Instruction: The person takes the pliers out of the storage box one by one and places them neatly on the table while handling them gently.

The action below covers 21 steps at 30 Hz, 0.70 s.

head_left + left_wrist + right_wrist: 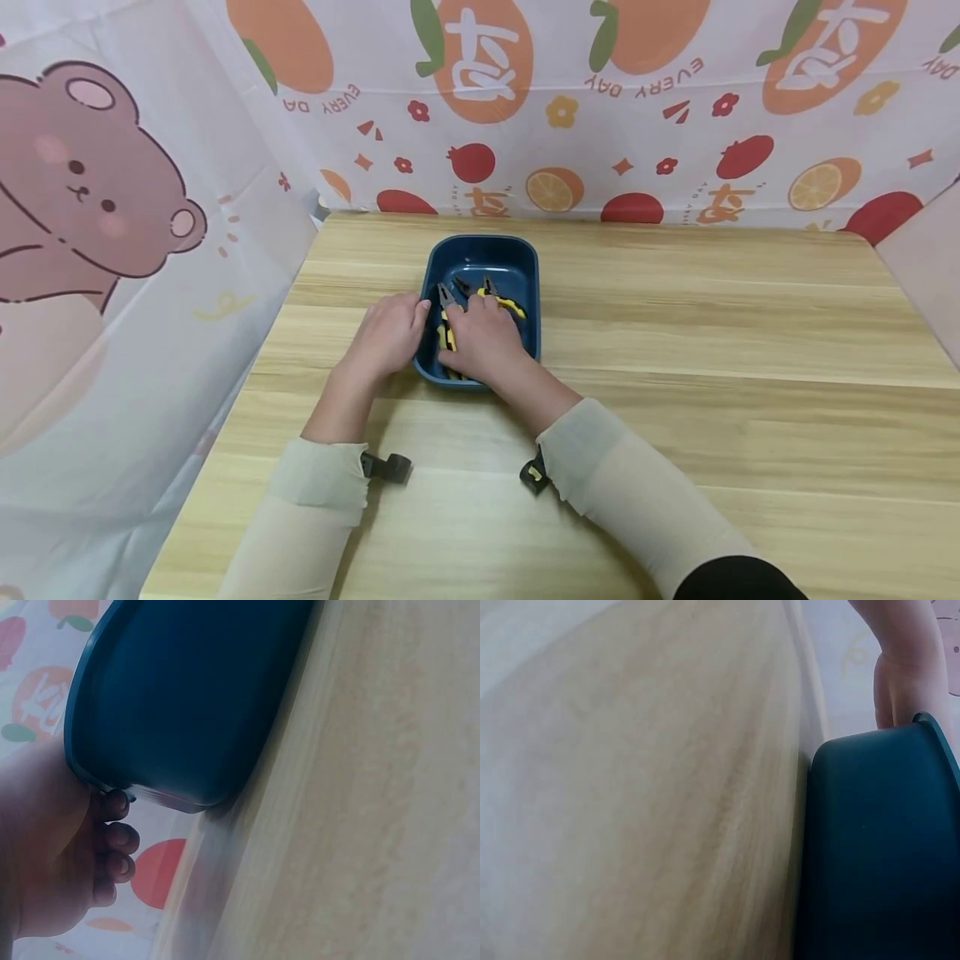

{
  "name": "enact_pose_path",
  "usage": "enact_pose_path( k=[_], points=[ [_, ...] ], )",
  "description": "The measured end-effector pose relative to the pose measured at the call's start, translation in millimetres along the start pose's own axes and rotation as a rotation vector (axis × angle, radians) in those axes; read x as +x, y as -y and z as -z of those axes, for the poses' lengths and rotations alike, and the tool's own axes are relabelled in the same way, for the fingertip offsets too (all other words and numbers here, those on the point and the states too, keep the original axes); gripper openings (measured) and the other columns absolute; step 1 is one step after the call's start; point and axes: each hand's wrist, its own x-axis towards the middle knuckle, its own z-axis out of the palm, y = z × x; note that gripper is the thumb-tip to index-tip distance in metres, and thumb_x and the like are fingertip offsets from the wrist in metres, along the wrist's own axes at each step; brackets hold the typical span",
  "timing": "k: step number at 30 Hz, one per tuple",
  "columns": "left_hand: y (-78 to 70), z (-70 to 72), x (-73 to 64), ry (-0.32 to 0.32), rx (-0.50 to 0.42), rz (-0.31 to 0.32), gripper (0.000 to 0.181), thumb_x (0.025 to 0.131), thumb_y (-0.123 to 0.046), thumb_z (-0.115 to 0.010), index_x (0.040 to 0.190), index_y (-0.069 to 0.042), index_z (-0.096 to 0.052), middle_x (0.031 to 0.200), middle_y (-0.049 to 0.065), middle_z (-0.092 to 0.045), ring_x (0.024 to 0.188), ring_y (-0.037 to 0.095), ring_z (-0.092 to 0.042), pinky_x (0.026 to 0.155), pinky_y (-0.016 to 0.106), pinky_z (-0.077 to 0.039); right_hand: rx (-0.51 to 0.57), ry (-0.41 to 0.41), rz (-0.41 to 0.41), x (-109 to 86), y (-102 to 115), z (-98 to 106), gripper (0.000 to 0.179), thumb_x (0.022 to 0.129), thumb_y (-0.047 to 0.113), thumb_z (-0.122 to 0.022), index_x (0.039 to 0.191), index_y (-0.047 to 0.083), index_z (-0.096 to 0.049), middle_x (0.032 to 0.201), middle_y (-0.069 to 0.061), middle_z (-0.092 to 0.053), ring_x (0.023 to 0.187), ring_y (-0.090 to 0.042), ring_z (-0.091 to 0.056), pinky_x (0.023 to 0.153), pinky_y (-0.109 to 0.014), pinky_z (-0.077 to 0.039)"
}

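Right hand (486,340) down in the blue bin (531,283), left hand (388,335) on its rim

Printed cloth (592,92) with fruit motifs hangs behind the scene, another cloth with a bear (112,192) on the left; they probably serve as a plain screen round the workplace. Before them spreads the wood-grained bench (712,350), and on its left part, toward the back, stands the bin, flat on its base, between both arms, where either hand can easily reach it.

At the bin's left side the left hand is clamped on the rim, thumb at the edge and fingers curled outside, as the left wrist view shows. That hold presumably stops the bin sliding or tipping. The right hand is over the near part of the bin, its fingers among the tools; whether they are together on a handle or apart cannot be told, since the palm side is hidden.

Grey-nosed pliers (446,298) lie along the left wall inside the bin, nose toward the far end, yellow handle beside the right hand. A second yellow-and-black tool (513,307) lies just beyond the fingers, slanting toward the right wall. The bin's sides likely serve to gather the loose tools.
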Motion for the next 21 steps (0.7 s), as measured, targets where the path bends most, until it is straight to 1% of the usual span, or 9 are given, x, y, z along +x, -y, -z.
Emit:
enact_pose_path(
  k=[3, 5, 6, 8, 11, 13, 15, 18, 21],
  points=[
    [-0.1, -0.6, 0.3, 0.009, -0.007, 0.010, 0.040, 0.108, -0.030, -0.030, 0.083, -0.009, -0.053, 0.079, 0.011, -0.054, 0.086, 0.031, -0.052, 0.082, 0.046, -0.038, 0.018, 0.006, -0.021, 0.3, 0, 2, 0.064, 0.083, 0.058, -0.068, 0.131, 0.018, -0.056, 0.130, -0.014, -0.055, 0.115, -0.031, -0.049, 0.100, -0.047, -0.046],
    [0.0, -0.8, 0.7, 0.014, -0.010, 0.014, 0.040, 0.108, -0.030, -0.030, 0.084, -0.009, -0.053, 0.080, 0.011, -0.055, 0.088, 0.031, -0.051, 0.083, 0.046, -0.039, 0.037, 0.006, -0.033, 0.4, 0, 2, 0.062, 0.083, 0.058, -0.068, 0.129, 0.018, -0.056, 0.132, -0.015, -0.055, 0.117, -0.032, -0.050, 0.102, -0.048, -0.045],
    [0.3, -1.0, 0.9, 0.016, -0.013, 0.016, 0.040, 0.108, -0.031, -0.030, 0.084, -0.009, -0.053, 0.081, 0.011, -0.055, 0.089, 0.031, -0.052, 0.084, 0.046, -0.039, 0.055, 0.001, -0.037, 0.2, -1, 2, 0.060, 0.083, 0.057, -0.068, 0.126, 0.018, -0.056, 0.131, -0.015, -0.056, 0.116, -0.032, -0.050, 0.101, -0.048, -0.045],
    [0.0, -0.4, 1.5, 0.020, -0.017, 0.019, 0.040, 0.108, -0.031, -0.029, 0.085, -0.008, -0.054, 0.083, 0.012, -0.056, 0.090, 0.032, -0.052, 0.085, 0.047, -0.039, 0.094, -0.014, -0.043, -0.3, -2, 3, 0.052, 0.082, 0.055, -0.069, 0.117, 0.018, -0.057, 0.124, -0.014, -0.058, 0.112, -0.032, -0.051, 0.099, -0.048, -0.046],
    [0.0, 0.5, 2.1, 0.028, -0.018, 0.023, 0.040, 0.108, -0.031, -0.029, 0.086, -0.008, -0.053, 0.084, 0.012, -0.056, 0.091, 0.032, -0.051, 0.084, 0.046, -0.038, 0.170, -0.042, -0.047, -1.6, -4, 4, 0.041, 0.082, 0.052, -0.070, 0.101, 0.020, -0.054, 0.104, -0.008, -0.060, 0.098, -0.027, -0.051, 0.090, -0.043, -0.047],
    [0.1, 0.9, 2.5, 0.035, -0.015, 0.024, 0.040, 0.108, -0.031, -0.029, 0.086, -0.008, -0.053, 0.082, 0.012, -0.054, 0.089, 0.031, -0.051, 0.082, 0.045, -0.038, 0.241, -0.056, -0.061, -2.2, -7, 5, 0.038, 0.082, 0.050, -0.070, 0.096, 0.020, -0.052, 0.095, -0.004, -0.057, 0.092, -0.024, -0.050, 0.083, -0.040, -0.045],
    [0.3, 1.2, 2.8, 0.043, -0.017, 0.025, 0.040, 0.108, -0.031, -0.029, 0.086, -0.008, -0.052, 0.080, 0.011, -0.053, 0.087, 0.031, -0.050, 0.080, 0.043, -0.037, 0.344, -0.069, -0.093, -3.0, -9, 6, 0.036, 0.082, 0.047, -0.070, 0.097, 0.020, -0.051, 0.090, -0.002, -0.054, 0.088, -0.022, -0.049, 0.077, -0.037, -0.043],
    [0.5, 1.7, 3.6, 0.048, -0.019, 0.025, 0.039, 0.108, -0.031, -0.029, 0.086, -0.008, -0.052, 0.080, 0.011, -0.052, 0.085, 0.030, -0.049, 0.079, 0.042, -0.037, 0.509, -0.099, -0.155, -3.8, -12, 9, 0.036, 0.083, 0.042, -0.069, 0.105, 0.019, -0.052, 0.095, -0.001, -0.055, 0.088, -0.020, -0.051, 0.074, -0.033, -0.044],
    [0.8, 2.6, 4.3, 0.056, -0.030, 0.030, 0.039, 0.108, -0.031, -0.029, 0.087, -0.009, -0.053, 0.080, 0.010, -0.052, 0.085, 0.030, -0.049, 0.079, 0.042, -0.037, 0.651, -0.145, -0.198, -3.5, -14, 13, 0.038, 0.084, 0.038, -0.068, 0.114, 0.020, -0.053, 0.102, -0.001, -0.057, 0.088, -0.018, -0.053, 0.072, -0.032, -0.047]
  ],
)
